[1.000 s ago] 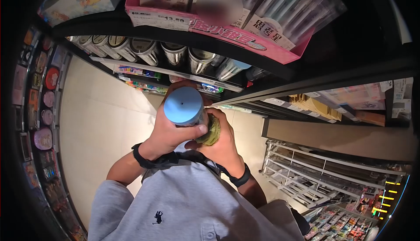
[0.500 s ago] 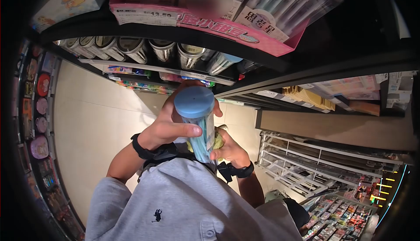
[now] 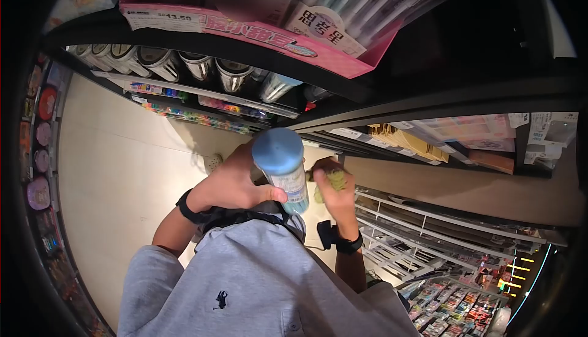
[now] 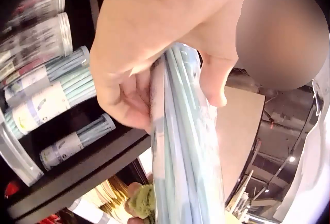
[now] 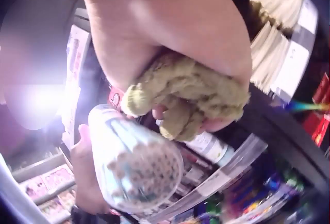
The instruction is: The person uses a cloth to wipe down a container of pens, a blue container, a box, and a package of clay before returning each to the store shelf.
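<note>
My left hand point(image 3: 226, 181) grips a clear tube point(image 3: 293, 185) with a blue lid point(image 3: 278, 148), thumb laid along its labelled side. Long pale blue and green pencils point(image 4: 180, 141) fill the tube, and their ends show through its base in the right wrist view. To the right, my right hand point(image 3: 341, 207) holds a crumpled yellow-green cloth point(image 5: 185, 87) with fingers curled round it. That cloth is apart from the tube in the head view.
A shelf ahead carries a row of silver-toned tubes point(image 3: 159, 61) and a blue-lidded one point(image 3: 278, 86). Above it sits a pink display box point(image 3: 257, 34) of pens. A white wire rack point(image 3: 404, 227) stands at right, and hanging goods point(image 3: 43, 135) line the left.
The tube has tipped from lid-up so its side and label show. My right hand with the cloth has moved away from it to the right. The shelves have shifted left in view.
</note>
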`<state>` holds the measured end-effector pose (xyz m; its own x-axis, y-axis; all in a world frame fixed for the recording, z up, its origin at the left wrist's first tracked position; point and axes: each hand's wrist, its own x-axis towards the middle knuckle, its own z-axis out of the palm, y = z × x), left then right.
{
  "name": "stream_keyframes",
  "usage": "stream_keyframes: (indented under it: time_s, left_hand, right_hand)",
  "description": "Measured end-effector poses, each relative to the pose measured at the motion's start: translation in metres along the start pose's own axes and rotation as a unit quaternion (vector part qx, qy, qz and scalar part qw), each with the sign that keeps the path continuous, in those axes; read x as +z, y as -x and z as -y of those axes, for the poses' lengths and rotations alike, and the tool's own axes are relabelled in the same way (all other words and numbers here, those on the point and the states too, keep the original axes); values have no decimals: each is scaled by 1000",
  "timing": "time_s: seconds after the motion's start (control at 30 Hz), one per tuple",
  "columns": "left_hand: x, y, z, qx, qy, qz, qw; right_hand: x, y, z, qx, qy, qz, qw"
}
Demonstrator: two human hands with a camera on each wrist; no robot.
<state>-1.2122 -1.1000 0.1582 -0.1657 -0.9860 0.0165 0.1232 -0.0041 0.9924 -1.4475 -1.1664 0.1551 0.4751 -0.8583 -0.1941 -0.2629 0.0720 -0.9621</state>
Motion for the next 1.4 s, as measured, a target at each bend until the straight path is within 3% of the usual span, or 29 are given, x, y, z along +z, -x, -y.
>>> stream_keyframes:
  time_s: [0.03,0.07,0.17,0.2,0.27,0.33,0.4,0.53,0.6,0.67,0.73,0.8,0.87,0.93,1.07,1.3,1.4]
  left_hand:
    - [1,-2,0,14,-35,16,999]
    - [2,-5,0,15,-37,14,999]
    - [0,-19,4,184,-161,3,970]
    - [1,-21,6,184,-163,6,969]
    - [-1,-23,9,196,-210,4,958]
    - [-4,-24,8,183,-196,30,963]
    - [-11,-26,14,256,-348,57,900]
    - [-21,-35,22,293,-297,59,907]
    - [-20,-35,29,286,-298,62,909]
    - [-18,-37,32,244,-309,-9,919]
    - [-17,-41,40,220,-306,-4,926]
    - [-12,-46,48,187,-261,-54,945]
    - [-8,-54,67,238,-198,-83,947]
    - [-1,-55,78,161,-231,-151,948]
    - [12,-65,77,197,-214,-207,934]
    - [15,-77,69,222,-191,-213,932]
    - [14,-74,71,172,-232,-222,931]
  right_hand:
    - [-7,-5,0,-47,83,-26,995]
    - [-11,-4,4,-49,83,-24,995]
    - [-10,11,23,137,10,23,990]
    - [-1,12,20,77,-33,44,995]
    - [8,10,4,11,17,59,998]
    - [24,10,-5,5,-25,58,998]
    - [43,13,-9,18,-46,27,998]
    - [64,13,-18,10,-112,-53,992]
    - [65,9,-19,21,-95,-66,993]
    - [63,1,-25,14,-99,-71,993]
    - [62,-9,-24,11,-146,-63,987]
    - [59,-15,-23,22,-140,-62,988]
    - [53,-20,-28,49,-188,-44,980]
    - [46,-23,-25,46,-178,-30,982]
    - [36,-28,-12,42,-170,-7,985]
    - [28,-35,-11,30,-120,5,992]
    - [31,-38,-14,52,-139,2,989]
